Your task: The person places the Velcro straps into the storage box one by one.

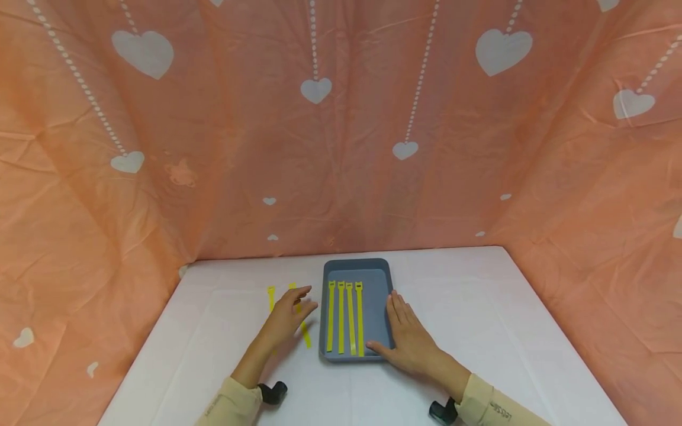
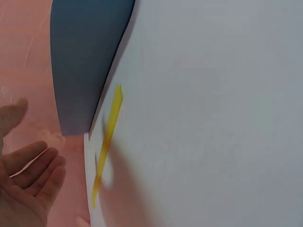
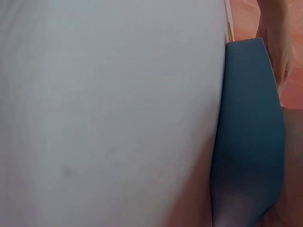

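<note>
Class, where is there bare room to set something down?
Free: the white table right of the right hand; the far right of the grey tray, beside its four yellow strips.
Crowded: the tray's left half, and the table left of it, where the left hand partly hides two loose strips.

Head view, beige right sleeve point(image 1: 479, 397): dark lettering point(image 1: 499, 410), set slantwise behind cuff; opening letters appear to read "Lets", remainder too small and blurred for certain reading. Beige left sleeve point(image 1: 234, 400): faint marking point(image 1: 214, 406), likewise behind cuff, running along forearm; characters blurred, wording cannot be determined. Full wording on either sleeve: not legible at this size.
</note>
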{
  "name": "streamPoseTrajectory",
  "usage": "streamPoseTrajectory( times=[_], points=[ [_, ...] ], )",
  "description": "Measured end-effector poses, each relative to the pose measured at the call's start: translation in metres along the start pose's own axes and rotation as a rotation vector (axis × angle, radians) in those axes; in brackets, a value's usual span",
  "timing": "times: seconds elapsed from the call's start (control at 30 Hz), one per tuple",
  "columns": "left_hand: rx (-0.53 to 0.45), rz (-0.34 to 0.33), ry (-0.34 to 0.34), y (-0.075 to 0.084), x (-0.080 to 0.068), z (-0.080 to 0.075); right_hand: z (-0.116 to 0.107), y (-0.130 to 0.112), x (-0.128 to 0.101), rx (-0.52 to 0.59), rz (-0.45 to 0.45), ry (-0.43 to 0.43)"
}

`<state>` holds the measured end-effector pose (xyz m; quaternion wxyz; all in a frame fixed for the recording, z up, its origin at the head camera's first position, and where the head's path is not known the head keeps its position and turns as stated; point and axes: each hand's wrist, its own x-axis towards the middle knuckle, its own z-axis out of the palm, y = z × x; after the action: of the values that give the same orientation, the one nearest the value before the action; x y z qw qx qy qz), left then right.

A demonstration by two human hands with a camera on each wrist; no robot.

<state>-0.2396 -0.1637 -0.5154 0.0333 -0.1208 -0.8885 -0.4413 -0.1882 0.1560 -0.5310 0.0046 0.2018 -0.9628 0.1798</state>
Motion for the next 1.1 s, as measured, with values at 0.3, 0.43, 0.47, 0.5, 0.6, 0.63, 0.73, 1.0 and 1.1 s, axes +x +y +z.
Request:
streamPoseTrajectory(
  times=[0.3, 0.43, 0.47, 0.5, 0.6, 0.63, 0.73, 1.0, 1.1],
  points=[
    [-0.029, -0.082, 0.073, -0.018, 0.017, -0.015, -0.002, 0.001, 0.0, -0.004, 0.008, -0.007],
    [-0.037, -0.105, 0.098, -0.021, 0.02, -0.02, -0.001, 0.001, -0.001, -0.007, 0.009, -0.006],
    [-0.036, -0.11, 0.103, -0.022, 0.021, -0.02, -0.001, 0.001, -0.001, -0.006, 0.009, -0.004],
    [-0.035, -0.118, 0.11, -0.022, 0.022, -0.021, -0.001, 0.002, -0.001, -0.007, 0.007, -0.003],
    [-0.02, -0.134, 0.112, -0.024, 0.027, -0.023, -0.001, 0.002, -0.001, -0.004, 0.008, -0.003],
    [-0.012, -0.137, 0.112, -0.025, 0.029, -0.024, -0.001, 0.002, -0.002, -0.003, 0.01, -0.003],
    [0.011, -0.146, 0.102, -0.028, 0.035, -0.027, -0.001, 0.003, -0.002, 0.0, 0.013, -0.003],
    [0.052, -0.15, 0.113, -0.029, 0.043, -0.029, 0.0, 0.0, -0.001, 0.01, 0.01, 0.0],
    [0.048, -0.171, 0.098, -0.032, 0.047, -0.028, -0.001, -0.001, -0.001, 0.001, 0.017, 0.0]
  ],
)
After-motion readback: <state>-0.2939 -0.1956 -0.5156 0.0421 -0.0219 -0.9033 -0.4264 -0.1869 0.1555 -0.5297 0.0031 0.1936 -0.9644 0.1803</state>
